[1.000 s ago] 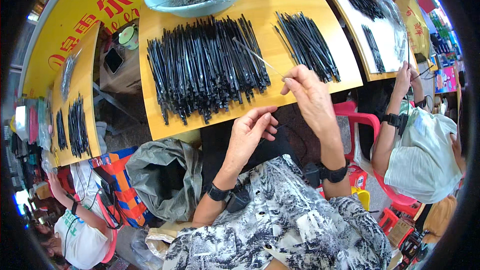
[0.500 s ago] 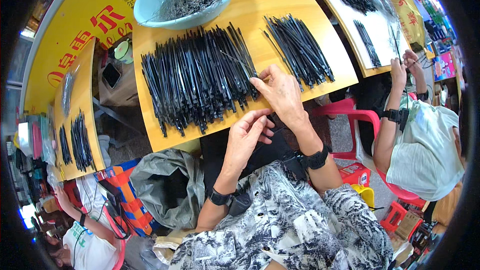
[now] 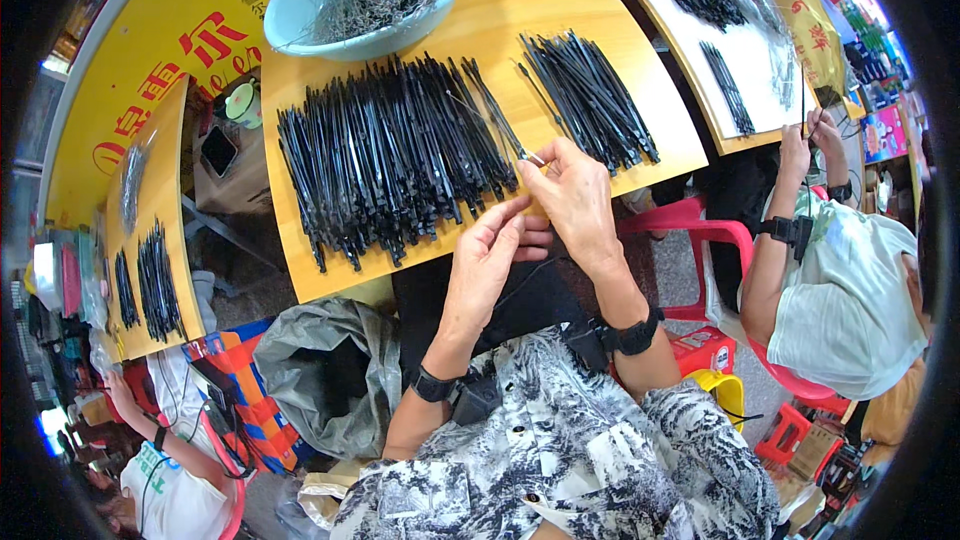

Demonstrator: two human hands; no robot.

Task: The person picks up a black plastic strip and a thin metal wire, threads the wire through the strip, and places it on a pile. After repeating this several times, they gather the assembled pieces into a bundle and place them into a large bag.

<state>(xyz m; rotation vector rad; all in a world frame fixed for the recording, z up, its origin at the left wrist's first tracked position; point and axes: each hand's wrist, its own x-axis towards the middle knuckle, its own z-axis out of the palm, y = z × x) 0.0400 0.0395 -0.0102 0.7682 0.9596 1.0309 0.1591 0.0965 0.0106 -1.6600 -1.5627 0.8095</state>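
My right hand (image 3: 572, 202) is at the near edge of the yellow table (image 3: 640, 145), pinching one thin black rod (image 3: 498, 122) that slants up and left over the big pile of black rods (image 3: 385, 155). My left hand (image 3: 492, 252) sits just below it, fingers curled, touching the right hand's fingers; whether it holds anything is hidden. A smaller pile of black rods (image 3: 588, 97) lies to the right of the hands. A pale blue bowl (image 3: 300, 2) with thin grey wire pieces stands at the far side.
A person in a white top (image 3: 850, 300) works at the neighbouring table (image 3: 690, 35) on the right, on a red plastic chair (image 3: 700, 232). Another table with rods (image 3: 150, 260) is on the left, a grey bag (image 3: 320, 370) below it, and a person (image 3: 170, 480) lower left.
My right hand has come down and left from above the table's edge to the near side of the big pile, now pinching a rod. My left hand rose to meet it.
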